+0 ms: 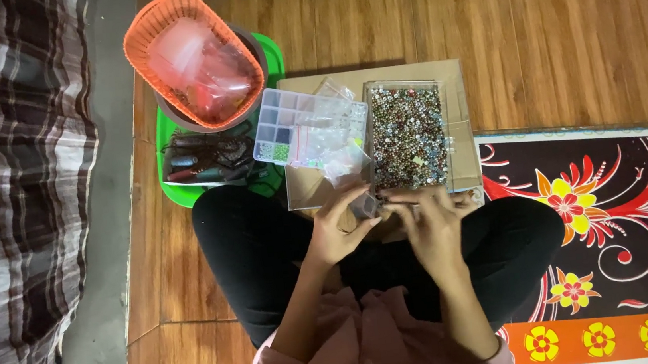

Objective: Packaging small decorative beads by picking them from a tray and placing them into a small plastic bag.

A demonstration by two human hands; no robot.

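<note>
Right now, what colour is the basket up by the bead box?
The basket is orange, with a slotted wall. The head view shows it clearly.

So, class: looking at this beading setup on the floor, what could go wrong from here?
The clear tray of beads lies open right by both hands, the left hand and the right hand; a knock could scatter beads over the wooden floor. The compartment box rests partly off the cardboard box and might tip. Small plastic bags piled loosely could slide off.
</note>
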